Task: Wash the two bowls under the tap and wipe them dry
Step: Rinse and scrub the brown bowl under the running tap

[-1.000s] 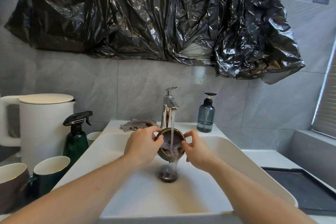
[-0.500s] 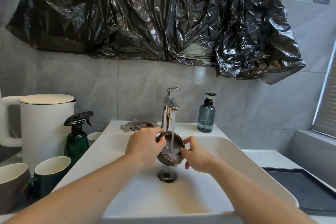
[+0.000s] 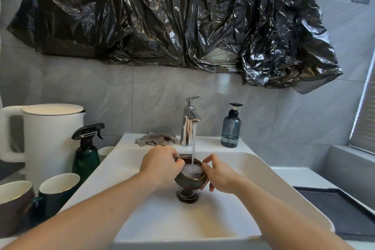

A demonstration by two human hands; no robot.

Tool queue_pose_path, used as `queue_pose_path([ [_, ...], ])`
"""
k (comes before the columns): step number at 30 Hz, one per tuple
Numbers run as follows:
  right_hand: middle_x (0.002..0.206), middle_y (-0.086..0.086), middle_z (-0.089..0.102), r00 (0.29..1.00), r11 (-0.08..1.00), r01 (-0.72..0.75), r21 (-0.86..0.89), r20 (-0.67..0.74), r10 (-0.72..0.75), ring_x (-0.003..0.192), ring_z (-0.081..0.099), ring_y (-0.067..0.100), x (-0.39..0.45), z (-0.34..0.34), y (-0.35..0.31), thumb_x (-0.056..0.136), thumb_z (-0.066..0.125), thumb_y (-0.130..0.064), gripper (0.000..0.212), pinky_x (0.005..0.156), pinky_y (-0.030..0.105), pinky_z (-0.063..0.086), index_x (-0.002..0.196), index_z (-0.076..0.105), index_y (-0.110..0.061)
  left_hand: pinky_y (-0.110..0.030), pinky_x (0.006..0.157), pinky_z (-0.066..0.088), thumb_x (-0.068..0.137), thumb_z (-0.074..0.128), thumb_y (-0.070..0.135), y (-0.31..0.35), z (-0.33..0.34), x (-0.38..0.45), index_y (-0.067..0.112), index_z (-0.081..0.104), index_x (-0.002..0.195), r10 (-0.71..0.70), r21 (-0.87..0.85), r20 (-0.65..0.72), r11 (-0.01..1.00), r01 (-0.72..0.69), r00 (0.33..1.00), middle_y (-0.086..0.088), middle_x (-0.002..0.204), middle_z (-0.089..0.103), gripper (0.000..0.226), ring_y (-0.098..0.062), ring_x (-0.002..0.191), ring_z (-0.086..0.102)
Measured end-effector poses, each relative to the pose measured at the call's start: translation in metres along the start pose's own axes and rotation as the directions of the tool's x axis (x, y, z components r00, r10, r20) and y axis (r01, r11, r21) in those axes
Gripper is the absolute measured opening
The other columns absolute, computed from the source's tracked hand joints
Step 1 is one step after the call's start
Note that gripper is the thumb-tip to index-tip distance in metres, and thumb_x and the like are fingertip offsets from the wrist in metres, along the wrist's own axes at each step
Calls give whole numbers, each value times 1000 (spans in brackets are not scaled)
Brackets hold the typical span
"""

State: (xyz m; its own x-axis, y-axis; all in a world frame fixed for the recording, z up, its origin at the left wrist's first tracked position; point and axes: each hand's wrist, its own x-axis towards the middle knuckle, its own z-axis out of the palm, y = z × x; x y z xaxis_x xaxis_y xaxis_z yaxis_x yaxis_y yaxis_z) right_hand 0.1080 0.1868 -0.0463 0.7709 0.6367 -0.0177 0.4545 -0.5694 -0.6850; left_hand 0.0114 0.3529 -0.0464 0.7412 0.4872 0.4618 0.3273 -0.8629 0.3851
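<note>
Forearms reached in from the near edge of the white sink (image 3: 263,170), both hands meeting over its middle. The left hand (image 3: 160,166) curled round the left rim of a small dark bowl (image 3: 189,181), thumb hooked at the lip, while the right hand (image 3: 220,176) pinched the right rim and cupped the wall beneath. Held above the drain (image 3: 187,197), the bowl was tipped a little toward the person, and the stream of water (image 3: 193,144) fell straight into it, frothing white inside. A second rim seemed to show just behind the first, under the left fingers; whether that was the other bowl nested there could not be told.

Judged from this, the rinsing step was in hand, with drying not yet begun. The next move probably called for turning the bowl under the flow so every side got wet, then tipping the water out with a firm hold on the slippery glaze.

Beyond the hands, a patterned cloth (image 3: 155,139) lay on the sink's back ledge just left of the chrome tap (image 3: 189,126), within reach for wiping. A blue soap dispenser (image 3: 231,128) stood to its right.
</note>
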Motion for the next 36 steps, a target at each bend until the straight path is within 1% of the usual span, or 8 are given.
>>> queue_pose_path([
  [5,79,1,73,999,999,-16,41,-39,18,55,61,9,1,0,-2,113,28,-39,27,41,14,40,124,42,-19,-31,75,56,92,64,40,-2,1,1,26,80,89,-101,-77,63,991,105,993,6,93,75,22,-20,91,66],
  [8,78,1,72,998,997,-19,76,-52,23,57,61,11,1,-1,-3,113,28,-39,28,41,14,40,124,43,-19,-32,76,57,90,64,39,-5,2,3,25,79,79,-158,-153,126,972,176,979,7,83,74,23,-21,88,68],
  [12,78,0,72,999,995,1,103,-54,5,50,60,4,0,0,-4,113,29,-37,29,40,12,40,126,45,-17,-37,75,64,89,64,39,-10,0,7,20,77,69,-192,-215,214,947,238,958,4,64,73,30,-21,75,72],
  [19,86,5,78,998,992,17,123,-66,-9,47,59,3,6,0,0,113,32,-35,27,41,15,41,128,47,-19,-27,64,55,92,60,35,-11,-2,9,17,73,66,-219,-209,263,938,277,940,3,49,67,34,-16,45,58],
  [23,83,2,79,997,993,10,114,-80,-1,54,59,11,11,1,3,112,32,-37,27,46,20,42,126,49,-20,-31,66,59,90,60,35,-11,-2,9,17,74,64,-229,-212,251,935,284,940,2,52,68,35,-17,47,58],
  [26,82,1,79,996,993,15,117,-89,-5,55,59,11,11,0,3,112,35,-37,25,46,19,42,125,50,-21,-38,73,63,90,62,37,-12,-1,10,14,79,70,-234,-224,223,933,283,946,-2,63,75,35,-20,59,63],
  [30,86,1,78,997,990,36,135,-79,-25,58,60,10,8,-1,2,109,45,-39,23,44,16,43,124,51,-23,-38,74,62,92,63,39,-15,0,10,17,77,69,-250,-199,181,938,284,951,-1,68,75,34,-23,76,73],
  [36,89,-5,79,994,986,88,144,-77,-77,63,63,13,11,-1,5,103,57,-43,24,50,25,49,122,55,-28,-40,73,63,91,61,35,-21,1,13,22,68,60,-279,-159,161,939,304,947,-6,75,79,34,-22,62,64],
])
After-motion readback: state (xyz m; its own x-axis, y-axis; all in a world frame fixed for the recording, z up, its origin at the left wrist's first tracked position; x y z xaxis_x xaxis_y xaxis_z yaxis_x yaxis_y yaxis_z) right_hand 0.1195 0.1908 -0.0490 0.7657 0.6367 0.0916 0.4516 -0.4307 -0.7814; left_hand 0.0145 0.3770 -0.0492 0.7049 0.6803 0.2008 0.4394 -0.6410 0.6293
